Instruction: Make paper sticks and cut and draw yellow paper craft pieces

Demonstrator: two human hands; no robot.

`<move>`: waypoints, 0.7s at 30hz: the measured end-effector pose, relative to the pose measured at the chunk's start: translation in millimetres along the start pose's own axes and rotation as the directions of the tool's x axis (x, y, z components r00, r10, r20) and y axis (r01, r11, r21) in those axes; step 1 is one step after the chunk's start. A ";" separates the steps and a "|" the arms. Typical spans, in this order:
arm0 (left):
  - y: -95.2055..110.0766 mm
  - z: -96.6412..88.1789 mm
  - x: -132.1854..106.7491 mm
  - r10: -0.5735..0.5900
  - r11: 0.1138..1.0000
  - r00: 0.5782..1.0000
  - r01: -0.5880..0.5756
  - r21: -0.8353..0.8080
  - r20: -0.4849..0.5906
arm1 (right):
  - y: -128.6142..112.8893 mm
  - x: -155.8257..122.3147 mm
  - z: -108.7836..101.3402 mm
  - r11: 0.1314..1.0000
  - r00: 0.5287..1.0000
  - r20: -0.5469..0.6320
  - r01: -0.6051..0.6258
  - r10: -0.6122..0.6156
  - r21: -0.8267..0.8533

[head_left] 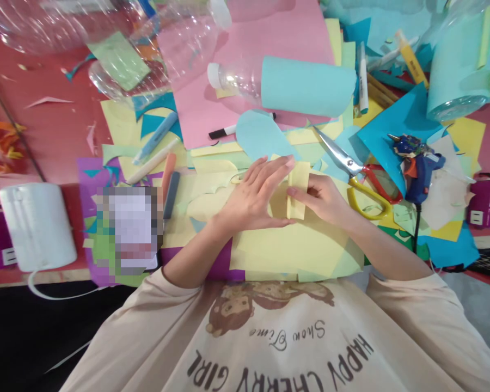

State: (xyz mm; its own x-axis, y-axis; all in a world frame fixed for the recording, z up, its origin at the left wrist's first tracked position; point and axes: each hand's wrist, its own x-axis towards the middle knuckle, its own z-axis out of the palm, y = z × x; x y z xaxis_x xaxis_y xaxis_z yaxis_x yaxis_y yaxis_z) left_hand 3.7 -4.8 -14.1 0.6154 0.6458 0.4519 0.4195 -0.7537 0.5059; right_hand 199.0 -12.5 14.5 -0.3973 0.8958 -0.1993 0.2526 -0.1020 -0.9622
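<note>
Between my two hands is a small piece of pale yellow paper [298, 188] with a fold along it. My left hand [256, 191] lies over its left side, fingers curved around the edge and thumb along the bottom. From the right, my right hand [324, 198] pinches the folded strip between thumb and fingers. Larger yellow sheets [294, 247] lie under both hands. Just beyond them is a light blue paper cutout [261, 135], resting over a black-capped marker [222, 132]. Scissors [357, 169] with red and yellow handles lie open beside my right hand.
A plastic bottle wrapped in light blue paper [308, 86] lies ahead on pink paper [245, 32]. A blue glue gun [418, 174] with a cord is at right. Clear bottles [122, 71] lie at upper left. A blurred phone [133, 226] and white case [38, 226] are at left.
</note>
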 end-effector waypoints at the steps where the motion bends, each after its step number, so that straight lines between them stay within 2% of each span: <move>1: 0.6 0.1 0.2 -0.009 1.000 1.000 0.009 -0.018 0.000 | -0.7 0.1 0.0 1.000 1.000 0.020 -0.005 0.005 0.028; 6: 1.7 0.3 -0.2 -0.021 0.992 1.000 0.021 -0.124 0.001 | -3.2 1.0 -1.3 0.988 0.991 0.132 -0.028 0.008 0.150; 12: 1.2 -0.1 -0.4 -0.009 0.986 1.000 0.009 -0.165 -0.002 | -2.7 2.1 -3.3 0.988 0.982 0.184 0.002 -0.031 0.155; 16: 1.0 -1.3 0.8 -0.031 0.995 0.999 0.026 -0.101 -0.040 | -2.2 1.5 -2.1 0.990 0.992 0.122 -0.033 0.016 0.138; 21: 0.6 -5.7 2.2 -0.035 0.996 0.999 0.034 -0.081 -0.004 | -1.5 0.8 -1.6 0.990 0.994 0.082 -0.078 0.069 0.119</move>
State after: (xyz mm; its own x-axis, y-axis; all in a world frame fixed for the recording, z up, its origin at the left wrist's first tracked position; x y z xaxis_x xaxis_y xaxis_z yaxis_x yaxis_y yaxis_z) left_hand 1.5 -3.1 -8.6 0.5978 0.6721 0.4369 0.3852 -0.7188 0.5787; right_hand 199.7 -11.0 16.1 -0.4504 0.8480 -0.2794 0.1761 -0.2225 -0.9589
